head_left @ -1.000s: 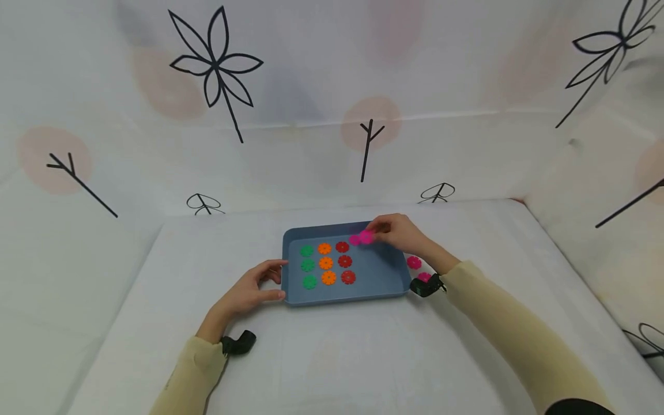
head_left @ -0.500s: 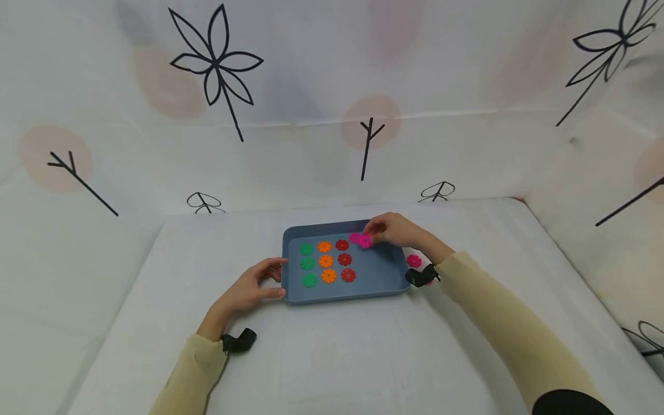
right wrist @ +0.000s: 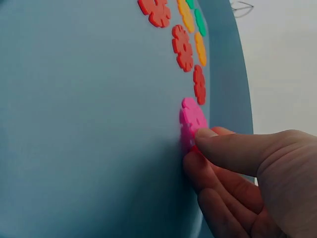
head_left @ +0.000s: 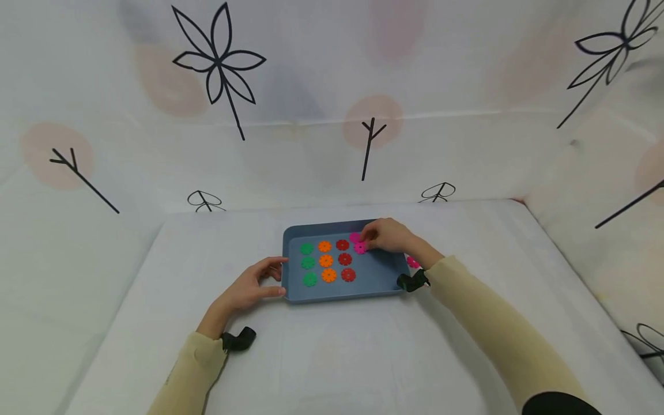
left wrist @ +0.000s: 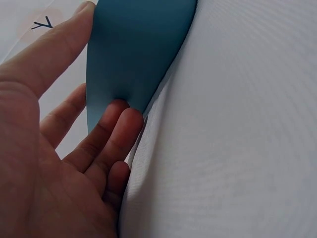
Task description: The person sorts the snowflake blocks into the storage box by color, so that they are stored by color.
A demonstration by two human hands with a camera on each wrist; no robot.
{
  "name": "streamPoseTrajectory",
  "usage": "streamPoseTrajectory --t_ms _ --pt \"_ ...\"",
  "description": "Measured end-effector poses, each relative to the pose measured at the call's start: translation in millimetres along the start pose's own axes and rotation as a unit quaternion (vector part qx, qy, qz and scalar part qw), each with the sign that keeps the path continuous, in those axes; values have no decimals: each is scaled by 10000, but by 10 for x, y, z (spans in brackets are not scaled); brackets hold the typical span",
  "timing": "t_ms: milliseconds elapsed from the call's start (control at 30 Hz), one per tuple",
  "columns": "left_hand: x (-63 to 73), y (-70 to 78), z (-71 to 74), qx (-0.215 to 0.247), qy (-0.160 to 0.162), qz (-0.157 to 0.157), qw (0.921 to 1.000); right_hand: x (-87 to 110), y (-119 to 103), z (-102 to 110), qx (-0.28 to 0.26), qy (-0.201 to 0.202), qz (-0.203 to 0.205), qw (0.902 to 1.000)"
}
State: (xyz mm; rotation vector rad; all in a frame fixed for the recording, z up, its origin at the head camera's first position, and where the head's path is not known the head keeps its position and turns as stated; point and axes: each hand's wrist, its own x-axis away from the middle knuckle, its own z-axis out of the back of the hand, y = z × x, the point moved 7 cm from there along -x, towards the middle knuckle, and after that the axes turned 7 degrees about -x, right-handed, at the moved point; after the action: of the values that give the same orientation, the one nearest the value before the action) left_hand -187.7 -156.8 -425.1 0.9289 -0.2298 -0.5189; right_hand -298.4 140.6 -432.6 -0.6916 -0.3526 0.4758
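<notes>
My right hand (head_left: pixel 386 235) is over the tray's far right part, pinching a pink flower-shaped disc (head_left: pixel 360 248) between thumb and fingers. In the right wrist view, that disc (right wrist: pixel 193 115) stands tilted at the fingertips, close over the tray floor. Another pink disc (head_left: pixel 355 237) shows just behind it in the head view. Beside them, the blue tray (head_left: pixel 378 276) bears columns of green (head_left: pixel 308 263), orange (head_left: pixel 325 261) and red discs (head_left: pixel 344 259). My left hand (head_left: pixel 251 288) touches the tray's left side, thumb at the rim and fingertips against the outer wall (left wrist: pixel 133 49).
Just past the tray's right edge, a pink disc (head_left: pixel 413 262) lies on the white tablecloth (head_left: pixel 332 351), partly behind the right wrist. Black wrist cameras sit on the left (head_left: pixel 239 339) and right wrists (head_left: pixel 412 281). A patterned cloth backdrop (head_left: pixel 295 161) rises behind the table.
My right hand has moved slightly left and toward me with the pink disc, which now shows in front of the other pink disc. The left hand stays at the tray's side.
</notes>
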Motion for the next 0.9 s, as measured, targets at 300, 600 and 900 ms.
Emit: streamPoseTrajectory --t_ms 300,600,900 --pt "-4 -5 4 -82 18 -7 10000 6 13 -17 19 103 -134 9999" --pt "1 -19 -2 -32 21 21 10000 17 34 -42 -14 188 -109 9998" --pt "-18 -63 -8 -96 39 0 9999 22 24 -27 -5 171 -122 9998"
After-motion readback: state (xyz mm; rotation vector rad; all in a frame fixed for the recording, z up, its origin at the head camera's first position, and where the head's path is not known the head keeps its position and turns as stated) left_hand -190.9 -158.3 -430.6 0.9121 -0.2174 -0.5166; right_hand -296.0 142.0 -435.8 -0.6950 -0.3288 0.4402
